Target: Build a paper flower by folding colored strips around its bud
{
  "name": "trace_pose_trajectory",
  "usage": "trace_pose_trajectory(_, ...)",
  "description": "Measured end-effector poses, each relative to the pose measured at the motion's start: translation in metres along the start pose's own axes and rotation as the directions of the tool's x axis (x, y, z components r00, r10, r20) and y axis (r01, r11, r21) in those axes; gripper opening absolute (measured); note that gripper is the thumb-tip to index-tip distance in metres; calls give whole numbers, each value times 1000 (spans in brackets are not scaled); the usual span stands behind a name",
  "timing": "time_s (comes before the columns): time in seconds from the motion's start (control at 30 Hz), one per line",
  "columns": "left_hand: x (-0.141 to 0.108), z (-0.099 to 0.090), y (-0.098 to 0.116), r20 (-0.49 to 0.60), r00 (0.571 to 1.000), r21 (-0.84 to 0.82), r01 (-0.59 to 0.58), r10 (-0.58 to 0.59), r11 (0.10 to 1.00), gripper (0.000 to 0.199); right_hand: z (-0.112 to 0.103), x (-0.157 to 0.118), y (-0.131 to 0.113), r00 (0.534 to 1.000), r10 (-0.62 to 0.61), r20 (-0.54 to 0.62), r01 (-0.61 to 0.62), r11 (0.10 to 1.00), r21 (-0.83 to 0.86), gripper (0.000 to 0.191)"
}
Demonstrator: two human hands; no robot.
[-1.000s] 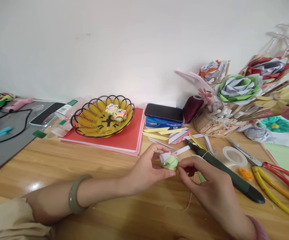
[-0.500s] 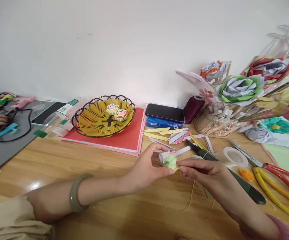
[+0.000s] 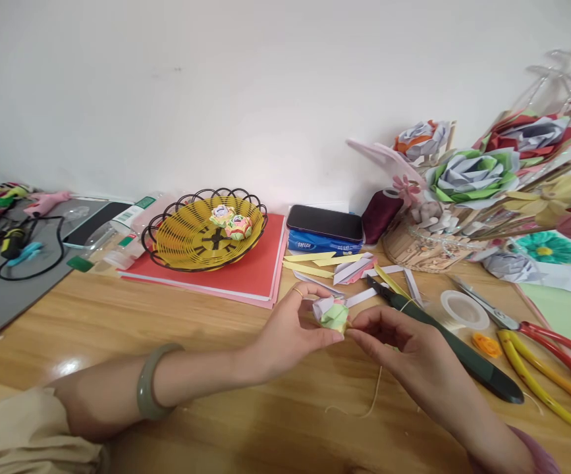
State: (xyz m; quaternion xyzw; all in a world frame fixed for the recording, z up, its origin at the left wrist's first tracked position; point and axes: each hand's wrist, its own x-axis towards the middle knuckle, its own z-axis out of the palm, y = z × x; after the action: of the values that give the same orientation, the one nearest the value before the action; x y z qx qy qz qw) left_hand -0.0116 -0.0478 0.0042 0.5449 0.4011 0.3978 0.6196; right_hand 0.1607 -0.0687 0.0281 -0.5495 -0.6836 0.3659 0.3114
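Between the fingers of my left hand [image 3: 292,329] is a small folded paper flower [image 3: 334,316], pale green with white, pink and yellow parts. The thumb presses its underside. From the other side, my right hand [image 3: 394,339] pinches the flower's lower right edge, where some yellow paper shows; the fingertips partly hide that spot. Just beyond the hands lie loose paper strips [image 3: 317,268] in yellow, white and pink. A dark green long-handled tool [image 3: 467,359] lies behind my right hand, and a thin string [image 3: 377,395] trails on the wooden table below it.
Further left, a yellow woven basket [image 3: 181,240] with two paper flowers rests on red paper sheets [image 3: 260,283]. A phone [image 3: 325,222] lies on a blue pack. Scissors [image 3: 512,322], a tape-like roll [image 3: 464,309] and a vase of paper flowers [image 3: 418,247] stand or lie right.
My right hand has shifted slightly left, its thumb now closer under the flower. Another person's hand at the far left has gone from view, and a yellow-and-black tool shows there.
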Motion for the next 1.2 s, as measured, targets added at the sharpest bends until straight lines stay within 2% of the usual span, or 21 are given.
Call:
trace_pose_trajectory(0.07, 0, 0, 0, 7, 1000, -11, 2, -2, 1000, 42, 0, 1, 1, 1000, 31, -5, -30, 998, 47, 13)
trace_pose_trajectory(0.17, 0, 0, 0, 12, 1000, -32, 9, -9, 999, 42, 1, 2, 0, 999, 39, -29, -39, 999, 22, 14)
trace_pose_trajectory(0.4, 0, 1, 1, 31, 999, -47, 39, -38, 998, 44, 4, 0, -4, 996, -23, -91, 21, 1000, -23, 10)
trace_pose_trajectory(0.67, -2, 3, 1, 46, 999, -41, -4, 6, 999, 41, 9, -3, -2, 977, -57, -203, 45, 997, -63, 11)
trace_pose_trajectory(1.03, -4, 6, -3, 20, 1000, -56, 4, -3, 998, 41, 11, -4, -2, 978, -4, -209, -21, 993, -118, 10)
trace_pose_trajectory(1.2, -4, 7, -3, 17, 1000, -78, 22, -20, 997, 42, 12, -5, -1, 973, -61, -224, 19, 983, -185, 8)
